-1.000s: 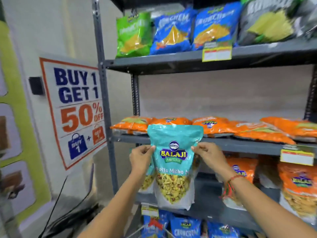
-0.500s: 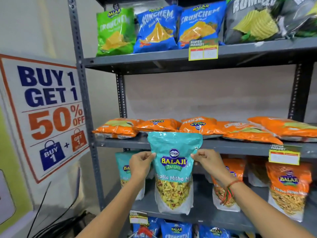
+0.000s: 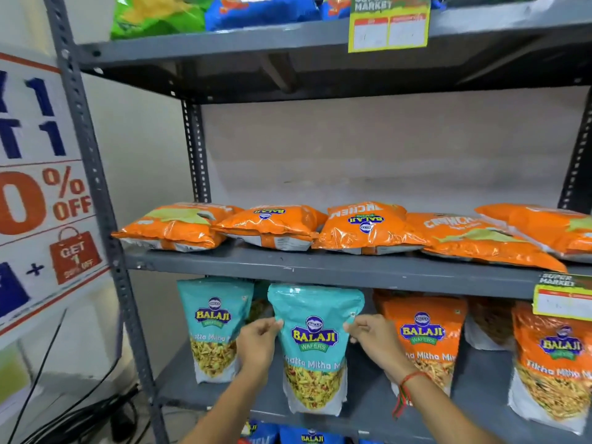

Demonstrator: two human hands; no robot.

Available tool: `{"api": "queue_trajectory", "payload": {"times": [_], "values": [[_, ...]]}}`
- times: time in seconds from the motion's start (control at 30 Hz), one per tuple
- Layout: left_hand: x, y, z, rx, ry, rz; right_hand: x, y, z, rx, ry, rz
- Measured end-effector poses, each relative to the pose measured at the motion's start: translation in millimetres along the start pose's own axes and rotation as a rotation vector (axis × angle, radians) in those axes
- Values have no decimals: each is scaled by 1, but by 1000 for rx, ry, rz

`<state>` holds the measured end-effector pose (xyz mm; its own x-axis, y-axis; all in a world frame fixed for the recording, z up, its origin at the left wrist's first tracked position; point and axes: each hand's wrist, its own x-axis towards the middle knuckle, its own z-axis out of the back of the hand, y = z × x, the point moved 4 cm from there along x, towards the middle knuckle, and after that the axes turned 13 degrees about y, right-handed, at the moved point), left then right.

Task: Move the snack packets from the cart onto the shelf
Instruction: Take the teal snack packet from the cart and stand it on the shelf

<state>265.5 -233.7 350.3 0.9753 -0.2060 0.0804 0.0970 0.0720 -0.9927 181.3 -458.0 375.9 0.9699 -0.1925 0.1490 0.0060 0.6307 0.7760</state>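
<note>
Nearest to the viewer, two bare forearms reach up toward the rack, the right wrist tied with a red thread band. Between them stands the teal Balaji Khatta Mitha pouch, upright, its long axis vertical; the left hand pinches its left edge and the right hand pinches its right edge, both at logo height, equally near. Its base looks to sit at the front lip of the lower shelf, though whether it bears weight there I cannot tell. Just left and slightly behind stands a second teal pouch; to the right an orange Balaji pouch stands close. The coming move seems to be a straight push back into that gap, keeping the pouch vertical so it clears both neighbours. Above, orange Crunchem bags lie flat on the middle shelf.
</note>
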Motion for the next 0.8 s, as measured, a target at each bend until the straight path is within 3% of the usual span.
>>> {"api": "queue_trajectory", "payload": {"times": [0.23,0.47,0.67,0.8], "values": [[53,21,-15,92,-35,-38,44,-33,-6,4,-43,-46],[73,46,-24,146,10,-74,61,-69,-24,189,-41,-146],[92,78,-26,89,130,-42,60,-80,-31,396,-3,-115],[76,104,-34,-31,342,44,49,-95,-47,536,220,-113]]}}
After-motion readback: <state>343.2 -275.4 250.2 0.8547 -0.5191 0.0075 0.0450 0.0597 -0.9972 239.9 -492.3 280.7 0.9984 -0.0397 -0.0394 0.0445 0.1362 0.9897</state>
